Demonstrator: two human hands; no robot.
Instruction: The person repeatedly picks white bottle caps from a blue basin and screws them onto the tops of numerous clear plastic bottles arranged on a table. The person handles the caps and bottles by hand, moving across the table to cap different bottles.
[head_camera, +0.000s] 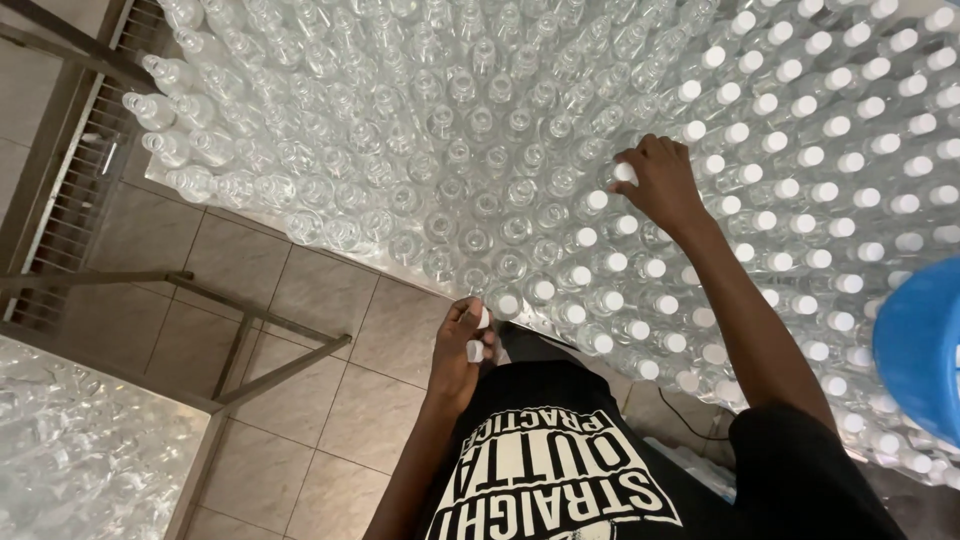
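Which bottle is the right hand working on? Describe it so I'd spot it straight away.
Start at the big block of clear bottles, white-capped on its right part, bare-necked on its left. Along the border between them, the right hand reaches in. The bottle under its fingertips shows a white cap and is the only one being touched.

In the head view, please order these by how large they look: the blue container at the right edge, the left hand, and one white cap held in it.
1. Blue container, though cut off by the frame and close to the camera.
2. Left hand.
3. White cap, clearly smallest.
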